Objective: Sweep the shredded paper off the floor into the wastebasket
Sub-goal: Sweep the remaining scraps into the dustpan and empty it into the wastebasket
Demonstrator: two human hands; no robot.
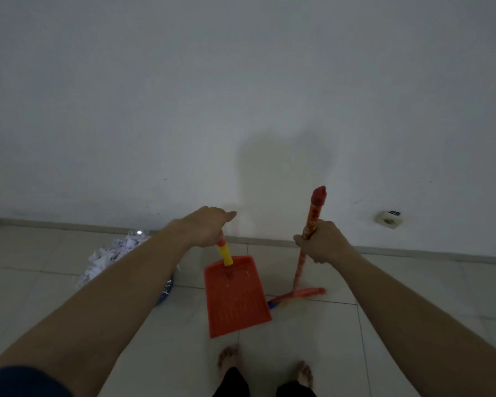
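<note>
Shredded white paper (109,253) sat heaped at about nine o'clock from the dustpan, piled in and over what looked like a blue-rimmed wastebasket (165,293), mostly hidden behind your left forearm. No loose shreds showed on the pale tiled floor (312,339) around you, so the sweeping looked close to finished.

Your left hand (205,227) gripped the yellow handle of the orange plastic dustpan (235,296), fingers curled round it with one finger pointing forward; the pan hung blade-down and appeared empty. Your right hand (321,243) was wrapped round the red patterned stick of the broom (304,267), whose blurred head lay near the floor at four o'clock from the pan.

Paper like that would be nearly weightless, soft and springy; it would scatter at any quick stroke or draught and spill off an overfull heap. You would do better to herd it with short, low broom strokes than to pinch it up by hand.

For room, the grey wall (241,96) and its skirting closed off twelve o'clock just beyond the tools. Open tiles lay toward three o'clock. Your bare feet (229,359) stood at six o'clock, just behind the pan's lip.
</note>
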